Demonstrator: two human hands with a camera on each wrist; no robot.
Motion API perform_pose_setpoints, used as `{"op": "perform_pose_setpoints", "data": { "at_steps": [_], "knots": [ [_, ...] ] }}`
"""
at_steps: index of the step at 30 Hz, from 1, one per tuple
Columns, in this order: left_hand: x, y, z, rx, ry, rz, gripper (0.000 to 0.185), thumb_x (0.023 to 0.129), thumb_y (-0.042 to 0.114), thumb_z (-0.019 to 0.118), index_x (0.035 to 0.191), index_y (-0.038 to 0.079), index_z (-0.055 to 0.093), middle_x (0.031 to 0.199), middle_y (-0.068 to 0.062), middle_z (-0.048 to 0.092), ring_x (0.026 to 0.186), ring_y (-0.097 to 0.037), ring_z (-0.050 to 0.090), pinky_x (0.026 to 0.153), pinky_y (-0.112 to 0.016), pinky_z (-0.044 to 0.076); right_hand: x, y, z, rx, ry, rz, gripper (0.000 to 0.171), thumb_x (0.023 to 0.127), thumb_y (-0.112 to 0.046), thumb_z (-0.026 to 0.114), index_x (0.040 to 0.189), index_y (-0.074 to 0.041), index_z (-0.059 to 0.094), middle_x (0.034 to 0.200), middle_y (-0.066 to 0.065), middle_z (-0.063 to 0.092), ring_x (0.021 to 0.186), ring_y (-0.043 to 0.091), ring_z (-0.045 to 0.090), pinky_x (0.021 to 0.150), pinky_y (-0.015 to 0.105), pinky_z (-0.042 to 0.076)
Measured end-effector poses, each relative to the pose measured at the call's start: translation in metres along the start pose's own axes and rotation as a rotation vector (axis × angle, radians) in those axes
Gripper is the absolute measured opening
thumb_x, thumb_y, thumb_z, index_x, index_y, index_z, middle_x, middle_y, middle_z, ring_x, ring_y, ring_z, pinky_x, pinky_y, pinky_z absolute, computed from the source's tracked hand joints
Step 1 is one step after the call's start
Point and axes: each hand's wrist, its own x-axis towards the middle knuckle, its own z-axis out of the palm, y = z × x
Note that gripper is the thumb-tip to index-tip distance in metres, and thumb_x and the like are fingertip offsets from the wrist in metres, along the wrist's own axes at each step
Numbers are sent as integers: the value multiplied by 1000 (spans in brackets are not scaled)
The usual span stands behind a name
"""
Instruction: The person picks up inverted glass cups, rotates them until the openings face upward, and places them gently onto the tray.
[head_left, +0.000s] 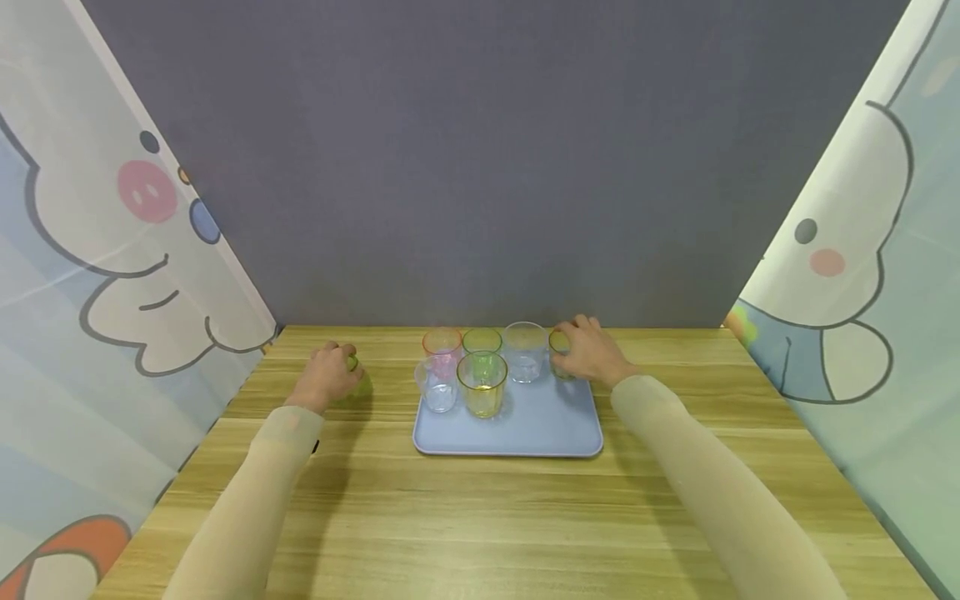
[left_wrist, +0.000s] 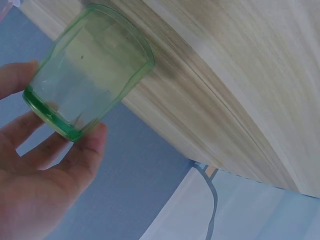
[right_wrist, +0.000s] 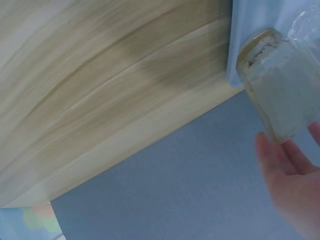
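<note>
My left hand (head_left: 330, 373) grips a clear green glass (left_wrist: 87, 70) that stands on the wooden table (head_left: 480, 517), left of the blue tray (head_left: 540, 425); fingers and thumb (left_wrist: 82, 150) curl round its rim end. My right hand (head_left: 588, 350) is wrapped round an olive-tinted glass (right_wrist: 277, 92) at the tray's back right corner. On the tray stand several more glasses: an orange-rimmed pink one (head_left: 442, 346), a green one (head_left: 482, 342), a clear one (head_left: 524, 352), a yellow one (head_left: 482, 383) and a small clear one (head_left: 435, 387).
A grey wall (head_left: 480, 158) rises right behind the table's far edge. Cartoon-printed curtains hang at the left (head_left: 90, 275) and right (head_left: 862, 275) sides. The near half of the table is bare wood.
</note>
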Motion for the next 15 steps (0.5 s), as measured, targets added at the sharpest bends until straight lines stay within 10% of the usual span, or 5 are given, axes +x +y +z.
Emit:
{"op": "perform_pose_setpoints", "data": {
  "at_steps": [15],
  "knots": [
    [-3, 1, 1, -30, 36, -4, 51, 99, 21, 59, 138, -11, 50, 135, -41, 46, 124, -61, 44, 102, -68, 40, -14, -8, -16, -1, -3, 9, 62, 92, -32, 65, 143, -1, 52, 140, 26, 47, 122, 40, 44, 93, 60, 49]
  ]
}}
